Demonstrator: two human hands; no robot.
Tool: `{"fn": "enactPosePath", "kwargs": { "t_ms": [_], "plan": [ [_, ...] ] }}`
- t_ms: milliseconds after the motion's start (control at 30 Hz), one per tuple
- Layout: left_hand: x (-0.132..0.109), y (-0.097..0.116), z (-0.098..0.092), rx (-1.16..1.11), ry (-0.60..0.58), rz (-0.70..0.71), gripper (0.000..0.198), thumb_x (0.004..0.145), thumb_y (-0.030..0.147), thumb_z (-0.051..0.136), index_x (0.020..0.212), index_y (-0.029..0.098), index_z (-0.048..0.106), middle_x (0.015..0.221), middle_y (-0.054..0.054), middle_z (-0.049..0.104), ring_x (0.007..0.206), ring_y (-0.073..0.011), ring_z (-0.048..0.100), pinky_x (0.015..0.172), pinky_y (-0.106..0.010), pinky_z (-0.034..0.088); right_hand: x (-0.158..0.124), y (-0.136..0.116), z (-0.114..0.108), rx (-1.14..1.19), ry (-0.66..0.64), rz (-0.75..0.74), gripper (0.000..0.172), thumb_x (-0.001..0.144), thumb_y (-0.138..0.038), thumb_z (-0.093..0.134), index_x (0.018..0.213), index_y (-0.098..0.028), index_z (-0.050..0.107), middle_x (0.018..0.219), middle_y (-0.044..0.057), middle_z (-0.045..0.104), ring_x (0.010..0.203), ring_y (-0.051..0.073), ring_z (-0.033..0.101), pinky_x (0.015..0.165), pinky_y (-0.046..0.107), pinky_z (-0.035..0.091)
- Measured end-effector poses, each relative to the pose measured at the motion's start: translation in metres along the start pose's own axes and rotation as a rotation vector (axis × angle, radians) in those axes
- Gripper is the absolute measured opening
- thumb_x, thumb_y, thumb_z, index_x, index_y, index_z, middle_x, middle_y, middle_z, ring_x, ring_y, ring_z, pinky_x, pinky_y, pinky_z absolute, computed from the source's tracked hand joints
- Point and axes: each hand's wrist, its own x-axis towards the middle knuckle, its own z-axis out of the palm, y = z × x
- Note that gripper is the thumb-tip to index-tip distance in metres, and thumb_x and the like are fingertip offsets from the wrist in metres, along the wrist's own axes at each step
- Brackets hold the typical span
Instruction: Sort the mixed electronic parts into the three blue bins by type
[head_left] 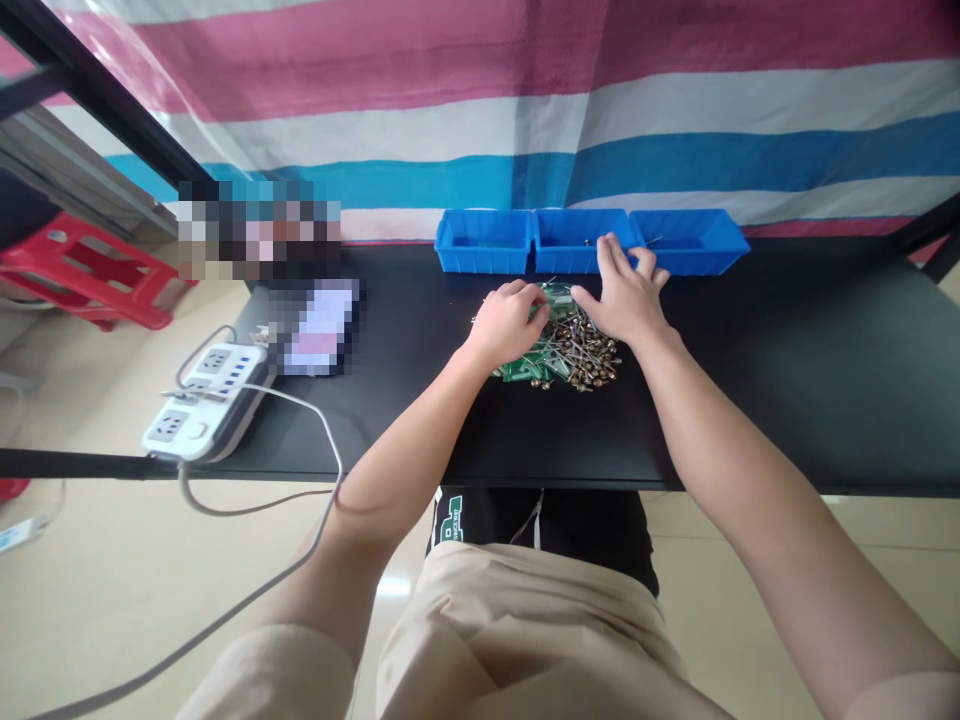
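Observation:
A heap of small metal pins with thin shanks and round brass-coloured heads (589, 355) lies on the black table. Small green translucent pieces (529, 365) are mixed in on its left side. My left hand (510, 322) rests at the heap's left edge, its fingers curled towards the thumb; anything between them is too small to make out. Over the far right of the heap is my right hand (628, 295), fingers apart and reaching towards the middle blue bin (574, 258), with nothing visible in it.
Two more blue bins, a left one (484, 260) and a right one (694, 258), stand in the same row before a striped cloth (420, 130). On the left are a blurred-out phone (322, 325) and a power strip (210, 400). Its cable (326, 440) crosses near my left forearm.

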Motion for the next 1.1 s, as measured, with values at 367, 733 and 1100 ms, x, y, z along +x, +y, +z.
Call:
{"fn": "enactPosePath", "kwargs": {
  "t_ms": [367, 733, 1100],
  "plan": [
    [0.000, -0.002, 0.001, -0.012, -0.002, 0.005, 0.017, 0.093, 0.025, 0.053, 0.098, 0.017, 0.068, 0.098, -0.009, 0.068, 0.096, -0.0236, 0.063, 0.088, -0.037, 0.051, 0.002, 0.007, 0.011, 0.182, 0.185, -0.074, 0.069, 0.092, -0.064, 0.045, 0.147, -0.021, 0.046, 0.156, 0.018, 0.041, 0.132, 0.050, 0.034, 0.098, 0.076, 0.031],
    [-0.001, 0.000, 0.000, 0.013, -0.057, 0.035, 0.020, 0.088, 0.030, 0.061, 0.096, 0.017, 0.074, 0.093, -0.010, 0.068, 0.092, -0.0249, 0.065, 0.087, -0.037, 0.053, -0.007, -0.006, -0.003, 0.232, 0.096, -0.213, 0.049, 0.090, -0.049, 0.058, 0.128, -0.019, 0.064, 0.138, 0.016, 0.056, 0.129, 0.044, 0.041, 0.105, 0.065, 0.034],
    [-0.001, -0.003, 0.002, 0.000, -0.078, 0.043, 0.021, 0.083, 0.027, 0.064, 0.099, 0.018, 0.075, 0.098, -0.010, 0.068, 0.096, -0.0254, 0.064, 0.090, -0.039, 0.054, -0.008, -0.006, -0.004, 0.400, -0.063, -0.443, 0.027, 0.083, -0.037, 0.066, 0.102, -0.022, 0.078, 0.112, 0.010, 0.070, 0.112, 0.033, 0.053, 0.101, 0.055, 0.041]
  ]
}}
